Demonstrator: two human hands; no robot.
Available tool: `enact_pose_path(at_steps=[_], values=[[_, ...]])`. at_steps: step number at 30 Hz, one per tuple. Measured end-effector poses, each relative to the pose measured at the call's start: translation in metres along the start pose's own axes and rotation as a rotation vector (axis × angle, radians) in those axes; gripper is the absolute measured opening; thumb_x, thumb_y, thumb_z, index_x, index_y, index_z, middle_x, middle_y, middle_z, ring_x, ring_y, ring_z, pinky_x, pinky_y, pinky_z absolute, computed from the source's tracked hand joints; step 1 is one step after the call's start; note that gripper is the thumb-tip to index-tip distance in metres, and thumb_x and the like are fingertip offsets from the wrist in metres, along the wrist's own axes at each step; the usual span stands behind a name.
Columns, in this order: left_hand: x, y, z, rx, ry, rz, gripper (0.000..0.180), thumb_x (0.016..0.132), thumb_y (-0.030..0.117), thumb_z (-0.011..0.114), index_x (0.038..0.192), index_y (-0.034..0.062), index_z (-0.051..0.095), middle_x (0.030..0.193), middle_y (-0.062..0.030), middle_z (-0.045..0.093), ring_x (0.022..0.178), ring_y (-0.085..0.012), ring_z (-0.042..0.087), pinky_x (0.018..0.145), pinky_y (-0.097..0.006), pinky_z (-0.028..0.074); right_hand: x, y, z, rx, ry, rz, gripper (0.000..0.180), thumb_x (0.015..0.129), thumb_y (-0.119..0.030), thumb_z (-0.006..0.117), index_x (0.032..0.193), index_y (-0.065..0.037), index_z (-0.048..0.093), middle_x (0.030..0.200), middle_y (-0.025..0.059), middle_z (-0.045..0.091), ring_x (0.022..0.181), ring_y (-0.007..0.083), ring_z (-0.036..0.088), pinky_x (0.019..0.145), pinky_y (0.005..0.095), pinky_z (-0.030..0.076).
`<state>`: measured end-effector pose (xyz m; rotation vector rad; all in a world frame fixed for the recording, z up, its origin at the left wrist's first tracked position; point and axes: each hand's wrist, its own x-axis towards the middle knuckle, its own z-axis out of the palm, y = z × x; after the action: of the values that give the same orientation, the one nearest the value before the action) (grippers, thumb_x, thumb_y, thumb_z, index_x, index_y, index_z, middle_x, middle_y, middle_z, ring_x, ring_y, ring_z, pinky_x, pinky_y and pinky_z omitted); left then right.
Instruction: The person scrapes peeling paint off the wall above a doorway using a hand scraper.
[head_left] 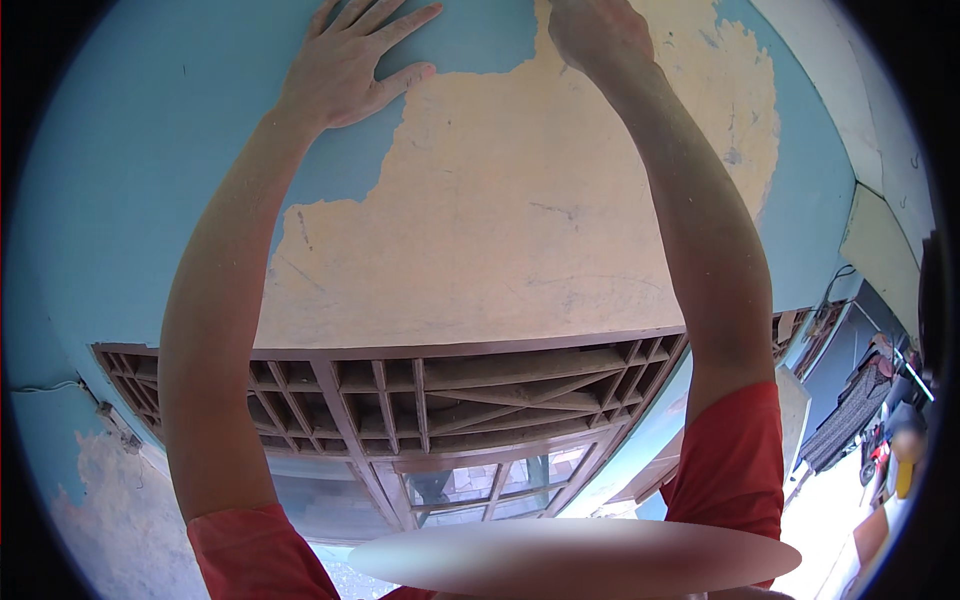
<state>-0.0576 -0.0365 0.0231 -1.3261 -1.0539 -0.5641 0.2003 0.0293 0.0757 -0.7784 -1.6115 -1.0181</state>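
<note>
Both my arms reach up against a wall with light blue paint (110, 230). A large ragged-edged patch of beige plaster (480, 220) shows where the paint is gone. My left hand (350, 65) lies on the blue paint, fingers spread, its thumb by the edge of the bare patch. My right hand (605, 35) is closed at the top of the view, over the beige plaster near a strip of blue paint (470, 40). The picture's upper edge cuts off its far side, so whatever it grips cannot be made out.
Below the bare patch runs a brown wooden vent grille (480, 400) over a glazed window frame (495, 490). At the right are a cable (835, 285) and hanging clothes (850, 410). Another bare patch (110, 510) marks the lower left wall, near a wall fitting (120, 425).
</note>
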Motion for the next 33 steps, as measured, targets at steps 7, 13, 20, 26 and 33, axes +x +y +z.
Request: enact_pose_path(at_steps=[7,13,20,26,33], values=[[-0.006,-0.004,-0.001,-0.014,-0.04,0.014,0.074,0.097,0.061,0.055,0.158,0.0229,0.04,0.168,-0.01,0.028,0.155,-0.0336,0.022,0.128,-0.054,0.015,-0.029,-0.003,0.004,-0.023,0.014,-0.06,0.034,0.103,-0.008,0.046,0.129,0.006,0.063,0.131,0.0191,0.066,0.103,0.034,0.073,0.088,0.0425,0.061],[-0.006,-0.006,-0.002,-0.004,-0.036,0.011,0.076,0.097,0.062,0.055,0.159,0.0222,0.037,0.17,-0.0087,0.025,0.156,-0.0328,0.021,0.128,-0.054,0.016,0.0,-0.005,-0.001,0.048,-0.108,0.014,0.033,0.104,-0.008,0.046,0.129,0.004,0.063,0.133,0.0188,0.065,0.104,0.0321,0.072,0.089,0.042,0.06],[-0.023,-0.014,-0.006,-0.053,-0.069,-0.051,0.077,0.098,0.061,0.055,0.16,0.0188,0.036,0.17,-0.0119,0.023,0.156,-0.0324,0.019,0.128,-0.05,0.018,-0.013,-0.01,0.011,0.097,-0.027,-0.045,0.034,0.107,-0.012,0.044,0.128,0.008,0.062,0.137,0.0211,0.062,0.11,0.0348,0.07,0.095,0.0448,0.057],[-0.022,-0.023,-0.003,-0.215,-0.021,-0.25,0.083,0.098,0.058,0.056,0.159,0.0061,0.034,0.169,-0.0169,0.024,0.157,-0.0341,0.019,0.127,-0.048,0.02,0.031,-0.017,0.001,0.08,0.037,0.032,0.03,0.102,-0.012,0.05,0.124,0.004,0.065,0.124,0.0235,0.067,0.109,0.0358,0.07,0.092,0.0462,0.057],[-0.021,-0.031,0.014,-0.252,0.261,-0.363,0.077,0.096,0.048,0.064,0.151,-0.0015,0.043,0.159,-0.0221,0.04,0.15,-0.0369,0.033,0.124,-0.05,0.025,-0.093,-0.032,-0.006,0.251,-0.188,-0.038,0.04,0.104,-0.011,0.047,0.14,-0.019,0.063,0.14,0.0046,0.063,0.111,0.0249,0.07,0.091,0.041,0.059]])
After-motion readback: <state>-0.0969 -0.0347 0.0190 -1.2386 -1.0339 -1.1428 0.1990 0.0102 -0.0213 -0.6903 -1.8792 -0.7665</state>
